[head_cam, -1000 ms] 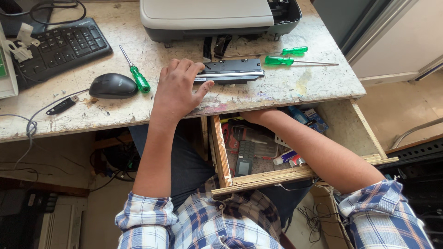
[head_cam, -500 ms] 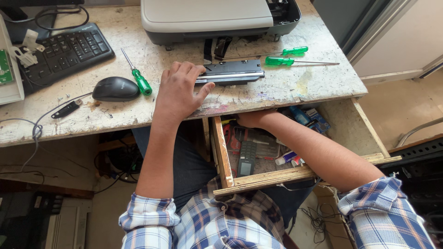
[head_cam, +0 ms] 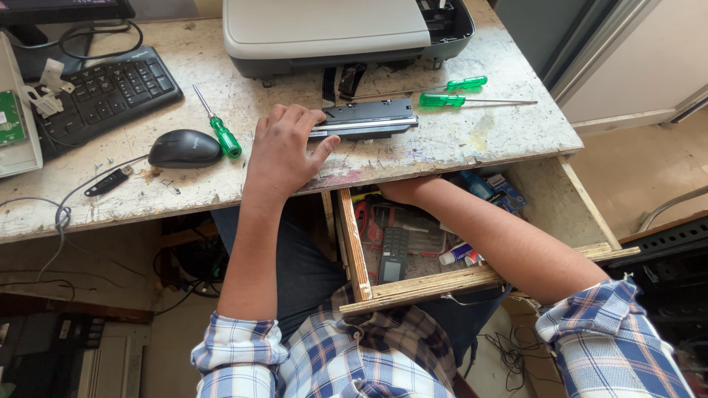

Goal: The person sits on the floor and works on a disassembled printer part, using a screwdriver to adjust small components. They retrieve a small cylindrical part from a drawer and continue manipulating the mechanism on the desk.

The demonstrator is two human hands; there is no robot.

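Two hands are at work, and they are well apart: my left hand (head_cam: pixel 284 151) lies flat and open on the worn desk (head_cam: pixel 472 136) in the middle of the frame, fingers spread, with thumb and fingertips touching the left end of the long dark grey printer part (head_cam: pixel 365 121). That part lies crosswise just to the right of the hand, directly below the grey printer (head_cam: pixel 332 29) at the top centre. My right hand (head_cam: pixel 398 190) reaches up into the open wooden drawer (head_cam: pixel 354 243) under the desk edge, lower centre; the desk lip hides its fingers, so I cannot tell whether it is open or closed on anything. Inside the drawer I see a dark remote-like device (head_cam: pixel 392 254) and small tubes (head_cam: pixel 461 254) near my forearm. Left of my left hand sit a green-handled screwdriver (head_cam: pixel 217 125), a black mouse (head_cam: pixel 184 149) and a black keyboard (head_cam: pixel 103 92) at the upper left. Two more green screwdrivers (head_cam: pixel 457 92) lie to the right of the part, close to the printer. Bare desk stays open at the right, up to the desk's right edge. Compared with half a second ago, both hands hold the same places; only the view has shifted slightly.
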